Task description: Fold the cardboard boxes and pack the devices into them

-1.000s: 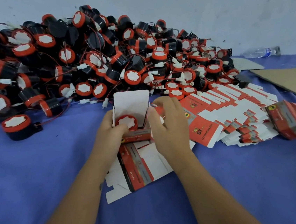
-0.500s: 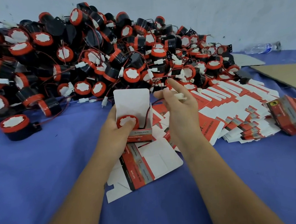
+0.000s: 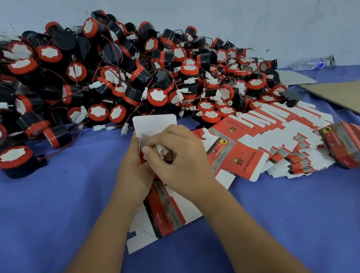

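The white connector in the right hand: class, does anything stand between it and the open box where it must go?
Nothing visible does. The right hand pinches the white connector right over the mouth of the open box, which the left hand holds. The lid flap stands upright behind, clear of the opening.

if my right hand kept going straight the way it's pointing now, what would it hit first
Most likely the left hand, which grips the small open cardboard box; the right hand points left over the box mouth. Depth is hard to judge.
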{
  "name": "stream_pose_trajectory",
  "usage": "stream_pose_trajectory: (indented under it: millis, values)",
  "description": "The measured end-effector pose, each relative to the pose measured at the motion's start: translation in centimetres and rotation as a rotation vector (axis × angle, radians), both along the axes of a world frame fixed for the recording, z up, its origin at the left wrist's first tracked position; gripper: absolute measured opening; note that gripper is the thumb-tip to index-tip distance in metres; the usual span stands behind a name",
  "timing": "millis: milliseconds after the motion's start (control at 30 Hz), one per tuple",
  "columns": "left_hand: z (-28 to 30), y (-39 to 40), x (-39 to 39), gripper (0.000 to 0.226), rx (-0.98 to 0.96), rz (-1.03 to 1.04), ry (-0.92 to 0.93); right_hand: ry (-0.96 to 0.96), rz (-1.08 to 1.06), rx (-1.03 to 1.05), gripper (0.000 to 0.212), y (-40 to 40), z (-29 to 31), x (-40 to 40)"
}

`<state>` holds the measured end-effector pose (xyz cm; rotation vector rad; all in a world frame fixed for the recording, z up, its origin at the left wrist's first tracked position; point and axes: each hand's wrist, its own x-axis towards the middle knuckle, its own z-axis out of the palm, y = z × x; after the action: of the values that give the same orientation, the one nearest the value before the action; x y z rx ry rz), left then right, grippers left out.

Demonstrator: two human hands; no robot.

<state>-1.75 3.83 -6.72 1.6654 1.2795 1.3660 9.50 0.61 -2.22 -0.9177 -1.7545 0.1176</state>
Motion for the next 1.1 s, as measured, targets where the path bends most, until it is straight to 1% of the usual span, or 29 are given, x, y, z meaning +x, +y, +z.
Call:
stream_pose_trajectory:
  millis: [33, 67, 100, 133, 167, 200, 233, 267, 300, 367, 433, 467, 600, 667, 767, 833, 867, 967, 1100]
  values:
    - [-0.3, 0.1, 0.0, 0.015, -0.049, -0.012, -0.041, 0.02, 0.032, -0.034, 0.007, -0.1, 0.1, 0.0]
    - [-0.4, 0.3, 0.2, 0.028, -0.14, -0.021, -0.103, 0.034, 0.056, -0.065, 0.009, -0.1, 0.2, 0.0]
    - [-0.2, 0.0, 0.3, 0.038, -0.174, 0.018, -0.146, 0.04, 0.072, -0.089, 0.012, -0.2, 0.3, 0.0]
    - [-0.1, -0.1, 0.1, 0.035, -0.174, 0.005, -0.14, 0.04, 0.078, -0.105, 0.015, -0.2, 0.4, -0.1]
    - [-0.2, -0.1, -0.1, 0.025, -0.109, 0.001, -0.046, 0.034, 0.077, -0.114, 0.017, -0.1, 0.5, -0.3]
    - [0.0, 0.0, -0.4, 0.022, -0.031, 0.044, 0.102, 0.026, 0.067, -0.116, 0.018, 0.0, 0.5, -0.4]
    - [-0.1, 0.2, -0.3, 0.023, 0.014, 0.083, 0.159, 0.019, 0.045, -0.111, 0.018, 0.1, 0.4, -0.4]
    - [0.1, 0.0, -0.5, 0.021, 0.045, 0.07, 0.184, 0.02, 0.013, -0.103, 0.017, 0.3, 0.3, -0.4]
    - [0.4, -0.5, -0.4, 0.02, 0.024, 0.041, 0.13, 0.028, -0.027, -0.094, 0.016, 0.5, 0.1, -0.2]
    - [0.6, -1.0, -0.5, 0.03, -0.03, 0.013, 0.01, 0.024, -0.127, -0.079, 0.02, 0.9, -0.3, 0.3]
    - [0.6, -1.1, -0.6, 0.038, -0.042, -0.004, -0.019, -0.03, -0.185, -0.073, 0.028, 1.2, -0.6, 0.8]
    - [0.8, -1.2, -0.4, 0.04, -0.05, -0.004, -0.028, -0.078, -0.204, -0.06, 0.028, 1.3, -0.8, 1.1]
    - [1.0, -1.2, -0.2, 0.041, -0.073, 0.029, -0.024, -0.321, -0.35, -0.003, 0.008, 1.4, -0.8, 1.4]
    - [1.0, -1.2, -0.1, 0.041, -0.085, 0.046, -0.038, -0.368, -0.429, 0.002, 0.007, 1.2, -0.8, 1.7]
    - [0.9, -1.0, 0.1, 0.038, -0.102, 0.097, -0.05, -0.377, -0.49, -0.071, 0.009, 0.9, -0.9, 2.4]
    - [1.0, -1.0, 0.2, 0.031, -0.13, 0.119, -0.052, -0.381, -0.493, -0.1, 0.009, 0.9, -1.0, 2.5]
    - [1.0, -1.0, 0.2, 0.028, -0.152, 0.128, -0.086, -0.369, -0.482, -0.103, 0.008, 0.9, -1.1, 2.4]
    - [1.2, -1.1, 0.2, 0.04, -0.183, 0.129, -0.19, -0.291, -0.426, -0.099, 0.006, 0.8, -1.0, 1.8]
    - [1.4, -0.9, 0.4, 0.038, -0.178, 0.139, -0.129, -0.339, -0.305, -0.15, 0.011, 1.0, -1.2, 1.8]
